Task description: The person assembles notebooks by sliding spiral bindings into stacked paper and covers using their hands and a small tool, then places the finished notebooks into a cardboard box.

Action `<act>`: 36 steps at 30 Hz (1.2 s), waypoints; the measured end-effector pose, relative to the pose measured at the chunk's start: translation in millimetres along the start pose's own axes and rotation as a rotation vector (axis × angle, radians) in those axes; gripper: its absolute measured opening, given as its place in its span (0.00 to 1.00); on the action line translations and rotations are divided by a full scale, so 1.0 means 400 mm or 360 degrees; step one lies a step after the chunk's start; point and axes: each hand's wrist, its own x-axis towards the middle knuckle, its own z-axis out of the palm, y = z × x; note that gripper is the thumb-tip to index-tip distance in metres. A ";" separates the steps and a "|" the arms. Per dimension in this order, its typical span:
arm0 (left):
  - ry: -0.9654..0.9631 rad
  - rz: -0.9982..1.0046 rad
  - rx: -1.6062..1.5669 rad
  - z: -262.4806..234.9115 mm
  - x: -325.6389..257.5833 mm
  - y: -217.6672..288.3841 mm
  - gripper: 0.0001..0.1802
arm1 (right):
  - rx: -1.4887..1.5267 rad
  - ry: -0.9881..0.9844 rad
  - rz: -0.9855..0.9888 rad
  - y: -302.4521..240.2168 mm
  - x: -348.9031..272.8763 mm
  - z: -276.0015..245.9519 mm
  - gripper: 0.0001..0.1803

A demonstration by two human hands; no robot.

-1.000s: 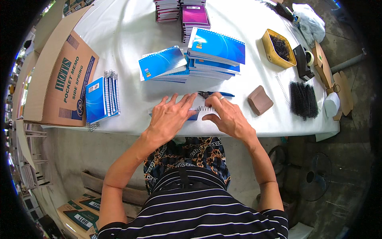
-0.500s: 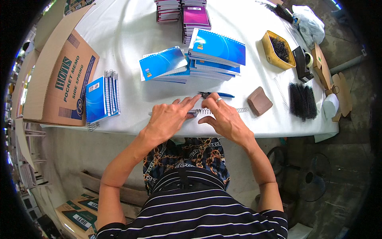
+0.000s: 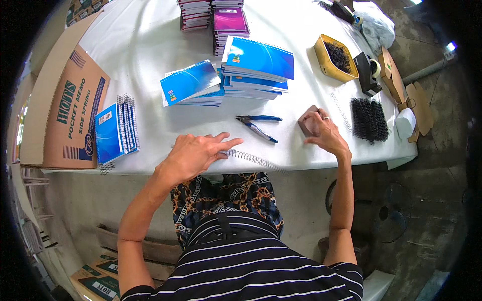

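Here, the left hand (image 3: 192, 154), fingers closed, holds a wire coil (image 3: 253, 159) near the counter's (image 3: 311, 156) front edge; the right hand (image 3: 329, 134), fingers half open, curves over a brown block (image 3: 305, 123) (whether gripping it, I cannot tell) right of the pliers (image 3: 266, 118).

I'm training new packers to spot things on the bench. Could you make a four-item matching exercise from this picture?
Things:
1. Right hand
2. Blue-handled pliers
3. Yellow tub
4. Large cardboard box

Places or states:
A. Filled with dark wire coils
B. At the far left of the white cloth
C. Over the brown block
D. Lying with handles spread apart

Right pairs: 1-C, 2-D, 3-A, 4-B
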 end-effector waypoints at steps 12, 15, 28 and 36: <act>0.0329 -0.0179 0.0218 -0.013 -0.041 -0.030 0.36 | 0.1323 -0.0937 -0.1056 -0.304 0.123 0.014 0.30; 0.0333 -0.0227 0.0172 -0.002 -0.038 -0.039 0.35 | 0.1528 -0.0946 -0.1131 -0.285 0.141 0.030 0.29; 0.0268 -0.0306 0.0198 -0.022 -0.010 -0.072 0.30 | 0.1559 -0.0843 -0.1189 -0.288 0.169 0.021 0.31; -0.0054 -0.0432 0.0102 -0.034 -0.010 -0.070 0.29 | 0.1316 -0.0900 -0.1170 -0.320 0.158 0.002 0.33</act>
